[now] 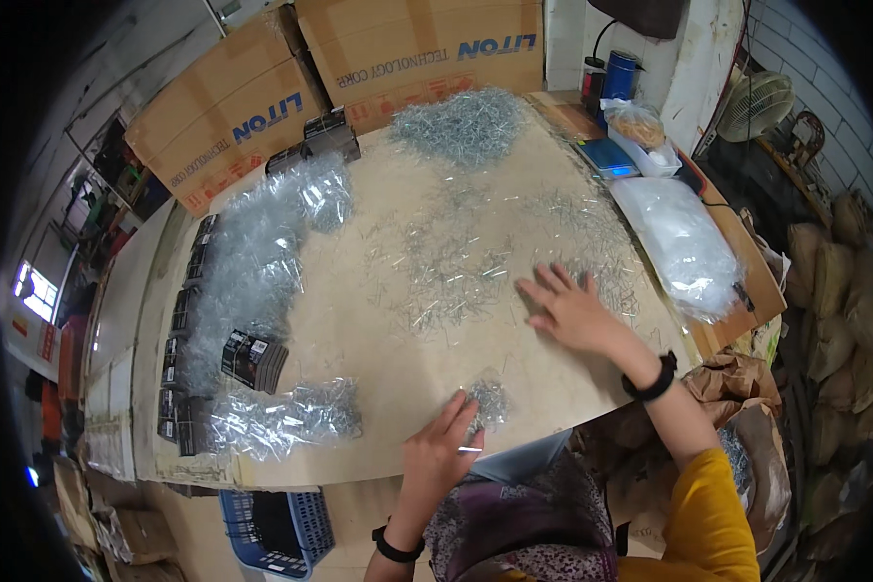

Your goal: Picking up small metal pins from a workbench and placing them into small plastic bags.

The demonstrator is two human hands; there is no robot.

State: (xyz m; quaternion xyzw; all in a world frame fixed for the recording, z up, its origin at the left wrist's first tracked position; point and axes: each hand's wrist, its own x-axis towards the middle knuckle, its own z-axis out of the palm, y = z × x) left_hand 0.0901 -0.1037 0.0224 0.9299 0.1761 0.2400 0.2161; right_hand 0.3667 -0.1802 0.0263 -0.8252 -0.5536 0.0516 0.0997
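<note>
My right hand lies spread over the right part of the table, its fingers reaching among thin, loose metal pins. Near the front edge my left hand curls its fingers against the left side of a small clump of metal pins. A shiny strip shows by its fingertips; whether a clear bag surrounds this clump I cannot tell. More pins are strewn across the middle of the table. Toward the back rises a large heap of pins.
Filled clear plastic bags line the left side, with dark printed boxes among them. Cardboard cartons stand behind. On the right are a small scale and a bulky clear plastic bag. A blue basket sits below the front edge.
</note>
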